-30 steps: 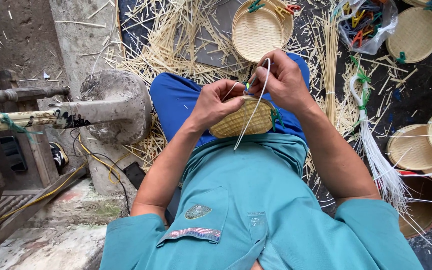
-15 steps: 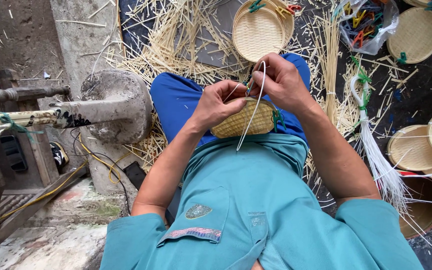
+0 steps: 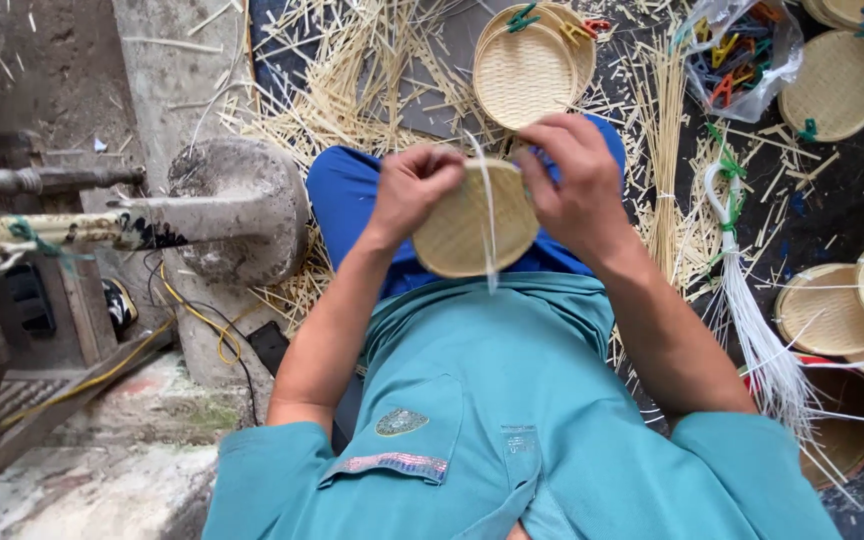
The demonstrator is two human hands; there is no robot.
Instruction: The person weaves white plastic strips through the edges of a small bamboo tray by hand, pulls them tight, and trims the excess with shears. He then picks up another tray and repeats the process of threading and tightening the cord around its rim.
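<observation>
Tilted up since a moment ago, the small woven basket (image 3: 474,222) now faces me above my lap, my left hand (image 3: 414,188) and right hand (image 3: 572,175) pinching its opposite rims, a white strip (image 3: 489,225) crossing it.

Two hands (image 3: 417,190) (image 3: 572,180), one held woven tray (image 3: 462,235).

At frame centre, the small round basket (image 3: 467,225) is pale straw-yellow with a fine woven grid, crossed by a whitish strip (image 3: 489,215). The shirt (image 3: 512,400) filling the lower frame is teal; the trousers (image 3: 347,190) above it are bright blue. At upper right, a clear bag (image 3: 742,50) shows red, green, yellow and blue clips. White strands (image 3: 762,340) at right are tied with green.
</observation>
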